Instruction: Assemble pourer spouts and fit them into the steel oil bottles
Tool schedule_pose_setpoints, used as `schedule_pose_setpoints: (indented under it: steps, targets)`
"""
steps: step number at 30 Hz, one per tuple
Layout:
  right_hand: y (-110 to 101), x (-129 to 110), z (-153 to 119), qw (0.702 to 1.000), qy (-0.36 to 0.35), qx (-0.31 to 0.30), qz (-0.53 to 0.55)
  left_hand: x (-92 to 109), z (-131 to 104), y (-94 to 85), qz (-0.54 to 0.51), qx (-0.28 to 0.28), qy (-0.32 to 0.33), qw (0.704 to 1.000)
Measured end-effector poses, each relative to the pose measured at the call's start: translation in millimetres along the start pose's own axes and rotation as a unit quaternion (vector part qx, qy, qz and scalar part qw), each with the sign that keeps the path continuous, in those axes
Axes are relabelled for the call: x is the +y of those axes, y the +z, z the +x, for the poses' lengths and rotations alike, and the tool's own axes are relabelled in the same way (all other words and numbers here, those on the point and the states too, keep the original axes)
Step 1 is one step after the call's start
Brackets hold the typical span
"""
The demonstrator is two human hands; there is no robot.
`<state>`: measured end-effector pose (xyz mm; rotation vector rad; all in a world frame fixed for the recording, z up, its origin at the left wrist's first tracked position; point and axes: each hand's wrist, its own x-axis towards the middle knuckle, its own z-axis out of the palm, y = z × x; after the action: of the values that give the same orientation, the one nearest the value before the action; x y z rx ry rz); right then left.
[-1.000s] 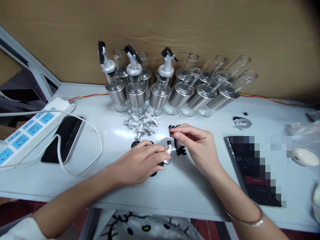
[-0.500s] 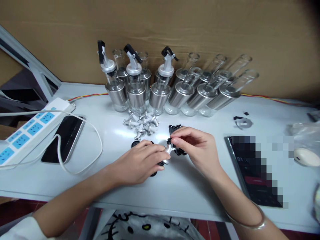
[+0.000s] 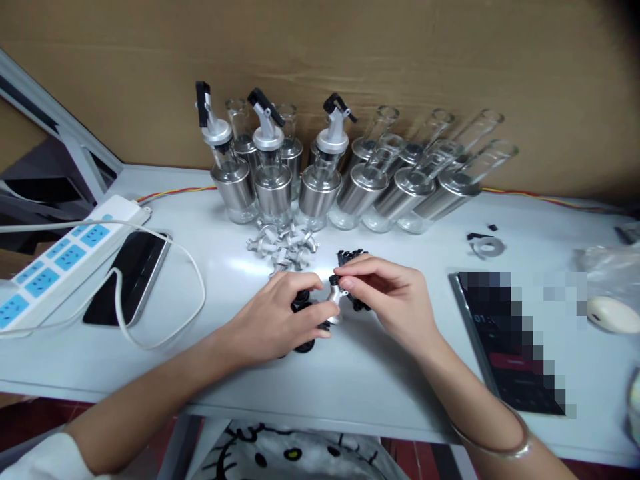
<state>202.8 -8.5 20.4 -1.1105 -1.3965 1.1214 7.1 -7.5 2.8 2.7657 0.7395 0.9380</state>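
White desk (image 3: 395,393) is lined at back with metal-sleeved bottles (image 3: 367,190); silver spouts (image 3: 280,257) and black levers (image 3: 353,254) are piled mid-surface; power strip (image 3: 54,267), phone (image 3: 125,277) are placed left, tape roll (image 3: 497,247) right.

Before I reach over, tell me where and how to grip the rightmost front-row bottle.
Likely around its metal sleeve, coming from the right: the sleeve is a broad, round band, and the next front bottle stands close on the left.
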Motion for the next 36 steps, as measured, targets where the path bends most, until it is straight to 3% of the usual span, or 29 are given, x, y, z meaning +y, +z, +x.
schedule_pose_setpoints:
  steps: [2, 9, 15, 23, 30, 36]
  targets:
    - [0, 0, 0, 1.0, -0.002, 0.0, 0.005, 1, 0, 0.3, 0.007, 0.014, -0.009, 1.0]
    - [0, 1, 0, 1.0, -0.015, -0.003, -0.007, 0, 1, -3.0, -0.014, -0.043, 0.0, 0.999]
    - [1, 4, -1, 1.0, 0.009, 0.0, 0.019, 0, 2, -4.2, -0.016, -0.051, 0.003, 0.999]
    - [3, 6, -5, 0.999, -0.019, -0.026, 0.019, -2, 3, -7.4, -0.036, 0.012, -0.028, 0.999]
    - [2, 9, -10, 0.99, -0.11, -0.075, -0.052, -3, -3, -2.8, -0.061, 0.054, -0.05, 0.995]
    - [8, 14, -13, 0.985, -0.146, -0.036, -0.088, -4, -4, -0.4, -0.067, 0.059, -0.065, 0.994]
